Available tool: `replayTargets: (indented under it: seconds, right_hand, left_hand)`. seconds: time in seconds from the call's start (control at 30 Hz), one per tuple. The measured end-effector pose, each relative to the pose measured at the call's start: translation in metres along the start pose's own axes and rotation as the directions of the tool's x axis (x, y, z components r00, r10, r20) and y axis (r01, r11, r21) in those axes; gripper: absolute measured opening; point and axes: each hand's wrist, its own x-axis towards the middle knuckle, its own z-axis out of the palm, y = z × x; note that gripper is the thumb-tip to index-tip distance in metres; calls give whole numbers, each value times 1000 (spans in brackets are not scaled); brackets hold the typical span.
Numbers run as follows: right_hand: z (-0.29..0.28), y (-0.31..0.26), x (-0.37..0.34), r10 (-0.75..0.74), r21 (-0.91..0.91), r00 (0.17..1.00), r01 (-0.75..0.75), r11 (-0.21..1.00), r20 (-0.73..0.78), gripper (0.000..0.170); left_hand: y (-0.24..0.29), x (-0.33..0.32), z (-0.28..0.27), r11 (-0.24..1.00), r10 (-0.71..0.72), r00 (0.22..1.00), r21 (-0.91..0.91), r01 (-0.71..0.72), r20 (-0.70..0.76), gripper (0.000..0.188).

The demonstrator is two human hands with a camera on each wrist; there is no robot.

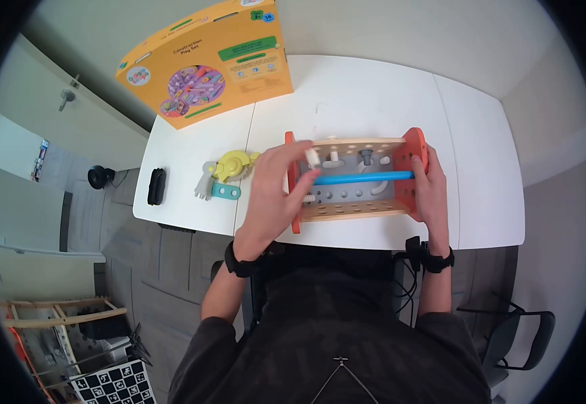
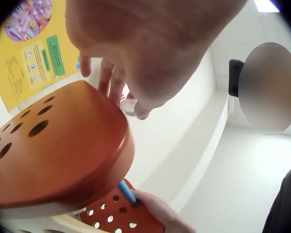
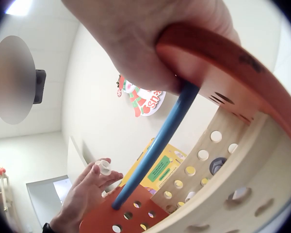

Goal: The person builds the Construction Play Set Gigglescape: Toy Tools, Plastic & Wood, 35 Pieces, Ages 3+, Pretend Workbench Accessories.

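Ok so my left hand (image 1: 272, 195) pinches a white piece (image 1: 313, 158) by the toolbox (image 1: 355, 213), right hand (image 1: 431, 195) grips one red end (image 1: 415, 143).

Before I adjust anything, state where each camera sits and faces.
Head: worn on the head, facing forward and down at the toolbox; shows torso, arms, left hand, right hand.
Left wrist: worn there, facing a red end panel; shows both hands, head, torso.
Right wrist: worn there, facing along the blue rod; both hands, head.
Wrist views share the yellow box.
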Motion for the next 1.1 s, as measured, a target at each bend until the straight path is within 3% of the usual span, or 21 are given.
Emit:
replayTargets:
  seconds: [0.13, 0.23, 0.27, 0.33, 0.43, 0.5, 0.53, 0.57, 0.63, 0.83, 1.0, 1.1]
  right_hand:
    - [-1, -2, 0, -5, 31, 1000, 5, 1000, 15, 44]
    - [2, 3, 0, -137, -42, 989, 134, 990, -60, 42]
    - [2, 4, -1, -293, -153, 944, 271, 950, -151, 39]
    - [4, 2, -2, -597, -396, 756, 479, 784, -269, 34]
    - [5, -10, -31, -687, -373, 708, 600, 708, -164, 25]
    - [10, -29, -55, -448, -93, 890, 455, 885, 92, 23]
    - [16, -36, -62, -323, 23, 916, 327, 945, 239, 22]
    - [22, -40, -63, -276, 55, 920, 272, 961, 276, 24]
    - [35, -41, -57, -190, 115, 915, 159, 980, 355, 26]
    - [53, -17, -33, -174, 276, 801, 12, 961, 573, 32]
    - [55, -7, -29, -187, 379, 737, -101, 920, 650, 29]
    - [55, -3, -27, -189, 389, 720, -121, 913, 668, 25]
  left_hand:
    - [1, 2, 14, 983, 95, 983, 138, -117, 159, 38]
    - [-5, -4, 17, 977, 72, 967, 180, -119, 245, 40]
    - [-6, -5, 17, 979, 69, 962, 169, -116, 263, 41]
    - [-8, -4, 17, 991, 84, 962, 80, -108, 258, 42]
    - [-15, -3, 19, 998, 44, 960, -46, -33, 276, 41]
    - [-14, -1, 18, 997, 58, 965, -60, -44, 257, 41]
    - [-13, 0, 18, 997, 49, 963, -69, -32, 265, 41]
    - [-12, 1, 18, 997, 41, 961, -79, -20, 273, 41]
    - [-10, 1, 16, 995, -17, 950, -91, 48, 313, 41]
    - [-9, 0, 12, 996, 75, 953, -68, -58, 294, 42]
    - [-8, -2, 14, 996, 86, 955, -25, -82, 284, 41]
    - [-7, -5, 13, 994, 90, 954, 30, -102, 285, 52]
